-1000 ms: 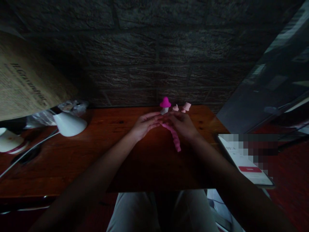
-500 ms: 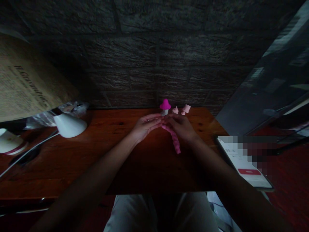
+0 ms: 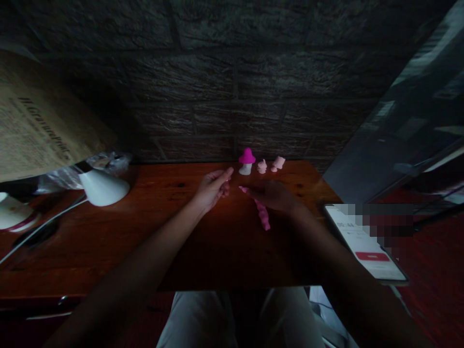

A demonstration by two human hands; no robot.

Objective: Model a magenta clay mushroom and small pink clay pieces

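Observation:
A lumpy pink strip of what looks like modelling clay [image 3: 264, 217] lies on the table, its upper part under my right hand [image 3: 273, 194]. The fingers of that hand are bent together around the strip, whose thin tip shows just left of them. To the left, my left hand [image 3: 214, 187] is closed in a pinch, thumb against fingers; whatever it may hold is too small to make out. Behind the hands stand a mushroom figure [image 3: 246, 162] with a magenta cap and whitish stem, a small pale pink figure [image 3: 262, 166] and another pale pink piece [image 3: 278, 163].
A brick-patterned wall [image 3: 213, 116] rises behind the wooden table [image 3: 152, 232]. On the left are a white cone-shaped object [image 3: 103, 187] with a cable, a paper cup [image 3: 14, 212] and a brown paper bag [image 3: 39, 121]. A phone [image 3: 366, 241] lies at the right edge.
My hands have come apart. The left hand has moved a little left and the right hand slightly down, so the mushroom's stem and the small pink figure show more fully.

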